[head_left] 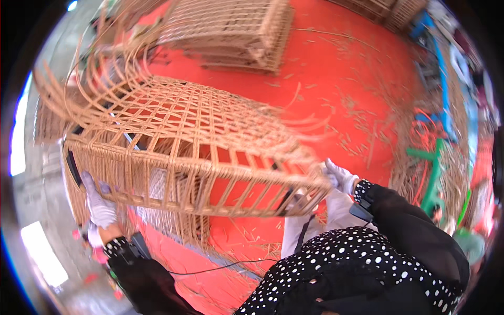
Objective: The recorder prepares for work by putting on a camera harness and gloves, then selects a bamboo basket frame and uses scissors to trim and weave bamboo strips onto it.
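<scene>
A large tan woven wicker frame [202, 165] is held up in front of me, its lattice face tilted upward and its ribbed side toward me. Long loose strands [79, 107] fan out from its far left end, and a few more stick out at the far right side. Black frame parts show at its corners. My left hand [100, 206], in a pale glove, is closed round the lower left edge. At the right corner my right hand [341, 177], gloved too, grips the rim; some of its fingers are hidden and slightly blurred.
More woven pieces are stacked [226, 26] on the red floor [346, 68] beyond. Cut strand scraps litter that floor. At the right are a green stand [433, 173], blue bars [443, 79] and heaped strands. A black cord [226, 266] runs along the floor below the wicker.
</scene>
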`<state>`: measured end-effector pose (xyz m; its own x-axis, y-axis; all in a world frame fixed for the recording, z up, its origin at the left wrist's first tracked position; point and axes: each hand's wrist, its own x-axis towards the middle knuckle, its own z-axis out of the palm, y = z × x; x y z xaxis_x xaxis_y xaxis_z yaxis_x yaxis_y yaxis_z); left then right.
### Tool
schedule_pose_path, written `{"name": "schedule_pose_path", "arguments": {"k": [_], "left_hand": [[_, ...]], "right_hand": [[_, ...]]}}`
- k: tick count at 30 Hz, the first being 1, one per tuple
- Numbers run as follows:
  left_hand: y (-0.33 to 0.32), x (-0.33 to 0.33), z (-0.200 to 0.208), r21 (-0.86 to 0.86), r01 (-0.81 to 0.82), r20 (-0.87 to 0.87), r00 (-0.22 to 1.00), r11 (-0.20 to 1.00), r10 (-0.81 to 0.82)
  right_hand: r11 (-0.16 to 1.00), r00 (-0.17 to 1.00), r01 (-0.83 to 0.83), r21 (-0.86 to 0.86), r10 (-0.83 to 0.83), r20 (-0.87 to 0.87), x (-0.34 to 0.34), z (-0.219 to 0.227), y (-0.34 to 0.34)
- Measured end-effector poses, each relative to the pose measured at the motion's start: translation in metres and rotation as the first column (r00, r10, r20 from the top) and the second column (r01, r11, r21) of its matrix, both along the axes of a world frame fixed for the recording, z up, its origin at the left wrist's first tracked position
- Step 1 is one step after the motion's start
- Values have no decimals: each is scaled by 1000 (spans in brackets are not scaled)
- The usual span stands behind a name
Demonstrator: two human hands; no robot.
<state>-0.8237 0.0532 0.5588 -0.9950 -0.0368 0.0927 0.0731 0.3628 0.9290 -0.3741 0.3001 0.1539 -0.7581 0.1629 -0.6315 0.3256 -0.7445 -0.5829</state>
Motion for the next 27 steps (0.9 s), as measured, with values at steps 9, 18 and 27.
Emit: {"name": "schedule_pose_path", "arguments": {"k": [9, 18, 27], "left_hand": [[128, 40, -164, 336, 289, 277, 879, 896, -388], [162, 130, -322, 63, 382, 563, 749, 922, -349], [283, 463, -303, -819, 564, 45, -121, -106, -992]], "right_hand": [[653, 685, 653, -384, -725, -68, 54, 105, 125], [686, 701, 665, -295, -710, -69, 89, 90, 146], [660, 687, 675, -329, -725, -45, 206, 13, 181]]}}
